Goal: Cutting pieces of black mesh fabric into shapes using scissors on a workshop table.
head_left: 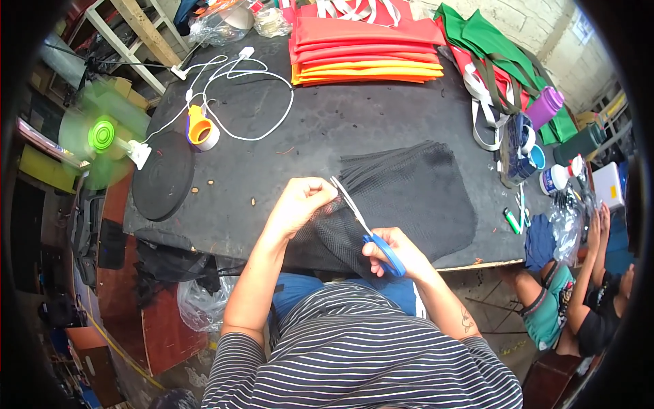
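Black mesh fabric point(429, 198) lies in a layered pile at the table's front, one corner drawn up toward me. My left hand point(308, 202) pinches that raised edge, its fingers closed on the mesh. In my right hand point(395, 252) is a pair of scissors point(386, 253) with blue handles, my fingers wrapped round the grips. The blades point up and to the left, slightly parted, with their tips beside my left fingertips. Whether the blades have mesh between them is too small to tell.
Red and orange folded fabric point(368, 51) is stacked at the back. A tape roll in a dispenser point(201, 129), a white cable point(289, 102), a black webbing roll point(162, 176) and a spinning green fan point(102, 136) stand left. Right are a purple tumbler point(545, 108) and a seated person point(593, 307).
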### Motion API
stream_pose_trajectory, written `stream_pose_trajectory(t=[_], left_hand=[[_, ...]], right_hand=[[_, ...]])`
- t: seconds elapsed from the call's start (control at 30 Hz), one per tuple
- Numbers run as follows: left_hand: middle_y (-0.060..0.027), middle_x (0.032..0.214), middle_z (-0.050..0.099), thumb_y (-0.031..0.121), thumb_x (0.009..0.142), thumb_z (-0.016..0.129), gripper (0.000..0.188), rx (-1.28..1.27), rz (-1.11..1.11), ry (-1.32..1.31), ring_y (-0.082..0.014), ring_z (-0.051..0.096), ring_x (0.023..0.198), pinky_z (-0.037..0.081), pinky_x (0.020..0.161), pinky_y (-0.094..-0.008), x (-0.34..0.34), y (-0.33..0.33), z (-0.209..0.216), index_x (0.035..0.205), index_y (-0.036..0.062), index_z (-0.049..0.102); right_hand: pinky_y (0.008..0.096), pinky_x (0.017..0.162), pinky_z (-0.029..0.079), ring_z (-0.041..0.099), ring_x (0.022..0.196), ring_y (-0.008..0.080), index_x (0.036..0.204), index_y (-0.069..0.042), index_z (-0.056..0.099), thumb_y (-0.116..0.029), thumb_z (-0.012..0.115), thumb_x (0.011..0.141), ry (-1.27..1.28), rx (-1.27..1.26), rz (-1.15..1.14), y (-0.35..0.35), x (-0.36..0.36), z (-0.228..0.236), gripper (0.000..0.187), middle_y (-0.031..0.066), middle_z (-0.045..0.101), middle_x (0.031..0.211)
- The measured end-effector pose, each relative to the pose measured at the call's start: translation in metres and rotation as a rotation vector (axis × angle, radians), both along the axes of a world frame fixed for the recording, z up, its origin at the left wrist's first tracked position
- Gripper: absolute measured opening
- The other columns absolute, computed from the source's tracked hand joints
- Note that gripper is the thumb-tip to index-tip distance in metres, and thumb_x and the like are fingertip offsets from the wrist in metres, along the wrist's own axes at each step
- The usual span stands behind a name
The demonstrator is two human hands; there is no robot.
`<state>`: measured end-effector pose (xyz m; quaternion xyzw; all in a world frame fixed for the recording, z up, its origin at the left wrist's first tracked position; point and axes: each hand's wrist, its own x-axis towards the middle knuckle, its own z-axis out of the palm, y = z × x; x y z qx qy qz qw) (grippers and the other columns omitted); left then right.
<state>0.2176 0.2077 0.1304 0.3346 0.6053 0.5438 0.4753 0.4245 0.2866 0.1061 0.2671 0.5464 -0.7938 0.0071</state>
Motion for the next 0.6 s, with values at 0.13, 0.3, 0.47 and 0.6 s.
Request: stream_pose_trajectory(t=[0.13, 0.3, 0.47, 0.6], left_hand=[[0.0002, 0.065, 0.057, 0.015, 0.081, 0.059, 0.013, 0.072, 0.011, -0.021, -0.0023, 0.044, 0.051, 0.031, 0.044, -0.0154, 0.001, -0.001, -0.001, 0.077, 0.0030, 0.062], [-0.0019, 0.070, 0.059, 0.010, 0.080, 0.059, 0.012, 0.045, -0.020, 0.031, -0.0069, 0.052, 0.063, 0.040, 0.057, -0.0202, 0.009, -0.001, 0.020, 0.079, -0.0015, 0.062], [0.0002, 0.076, 0.056, 0.005, 0.079, 0.061, 0.010, 0.279, -0.027, 0.139, -0.0050, 0.050, 0.069, 0.043, 0.066, -0.0191, 0.032, 0.013, 0.034, 0.087, -0.0006, 0.061], [0.0012, 0.076, 0.055, 0.009, 0.080, 0.060, 0.015, 0.236, 0.018, 0.196, -0.0041, 0.049, 0.069, 0.041, 0.064, -0.0180, 0.026, -0.001, 0.053, 0.093, 0.0008, 0.058]], right_hand=[[0.0172, 0.039, 0.041, 0.050, 0.043, 0.0051, 0.069, -0.004, 0.052, -0.024, 0.068, 0.077, -0.048, 0.033, -0.022, -0.001, -0.001, 0.003, 0.026, -0.0007, 0.051, 0.053], [0.0182, 0.041, 0.041, 0.050, 0.044, 0.0063, 0.073, -0.004, 0.053, -0.017, 0.073, 0.072, 0.056, 0.171, -0.235, 0.010, -0.010, 0.009, 0.023, 0.0001, 0.053, 0.054], [0.0259, 0.067, 0.048, 0.058, 0.071, 0.0132, 0.084, -0.002, 0.051, -0.007, 0.071, 0.066, 0.282, 0.303, -0.246, 0.026, -0.034, 0.044, 0.027, 0.0052, 0.058, 0.077], [0.0248, 0.055, 0.045, 0.054, 0.059, 0.0129, 0.077, -0.003, 0.052, -0.009, 0.071, 0.059, 0.415, 0.190, -0.415, 0.053, -0.030, 0.084, 0.027, 0.0039, 0.054, 0.065]])
